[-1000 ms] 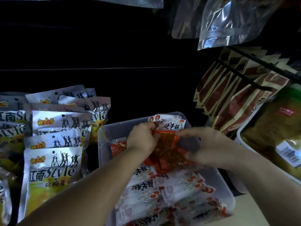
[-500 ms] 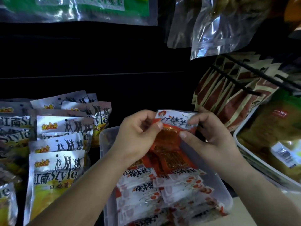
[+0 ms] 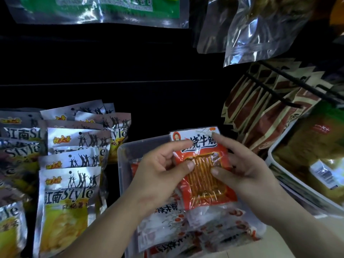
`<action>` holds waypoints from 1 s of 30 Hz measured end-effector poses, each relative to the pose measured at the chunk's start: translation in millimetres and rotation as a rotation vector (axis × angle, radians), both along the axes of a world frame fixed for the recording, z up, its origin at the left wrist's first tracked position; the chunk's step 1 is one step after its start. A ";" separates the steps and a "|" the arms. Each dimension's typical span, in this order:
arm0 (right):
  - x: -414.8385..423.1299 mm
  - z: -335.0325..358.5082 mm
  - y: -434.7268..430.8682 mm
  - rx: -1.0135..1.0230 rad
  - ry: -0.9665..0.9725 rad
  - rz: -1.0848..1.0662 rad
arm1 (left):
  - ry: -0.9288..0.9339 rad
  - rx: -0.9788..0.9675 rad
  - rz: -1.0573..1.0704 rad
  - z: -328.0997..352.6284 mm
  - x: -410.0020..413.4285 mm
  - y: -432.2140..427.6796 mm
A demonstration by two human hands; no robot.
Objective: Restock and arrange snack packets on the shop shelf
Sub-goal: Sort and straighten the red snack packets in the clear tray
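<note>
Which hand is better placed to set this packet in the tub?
Probably left: left hand grips the red packet beside the emptier back-left corner of the clear tub; right hand holds the packet's far side.

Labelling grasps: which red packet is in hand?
The raised red packet, pinched by left hand and right hand above the tub; other packets lie flat inside.

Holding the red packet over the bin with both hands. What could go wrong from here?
1. Thumbs of the left hand and right hand press the clear window of the red packet; squeezing might snap the sticks inside.
2. The bin holds loosely overlapped packets, so this one may slide askew.
3. The left forearm runs close beside the silver packets and could nudge them.
</note>
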State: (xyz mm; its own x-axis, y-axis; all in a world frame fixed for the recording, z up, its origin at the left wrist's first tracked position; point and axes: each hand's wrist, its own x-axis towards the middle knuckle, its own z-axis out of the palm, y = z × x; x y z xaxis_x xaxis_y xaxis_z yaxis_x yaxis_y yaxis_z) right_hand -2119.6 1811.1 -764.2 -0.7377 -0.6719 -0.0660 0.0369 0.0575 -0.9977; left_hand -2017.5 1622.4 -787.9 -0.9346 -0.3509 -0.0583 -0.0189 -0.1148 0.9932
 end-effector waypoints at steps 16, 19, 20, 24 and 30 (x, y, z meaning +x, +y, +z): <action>1.2 -15.3 3.4 0.367 0.504 -0.096 | -0.007 -0.320 0.042 -20.5 12.4 19.6; 2.0 -13.5 0.6 0.180 0.553 -0.065 | 0.148 -0.890 0.022 -20.7 9.5 19.2; 1.9 -12.7 -2.8 0.078 0.444 -0.019 | 0.185 -1.013 -0.016 -20.9 8.6 21.0; -1.1 -8.9 -7.3 0.064 0.363 -0.130 | 0.246 -0.895 -0.135 -20.8 10.9 33.4; -0.6 -8.0 4.1 0.035 0.171 -0.051 | 0.007 -0.278 0.128 -17.1 -2.6 17.2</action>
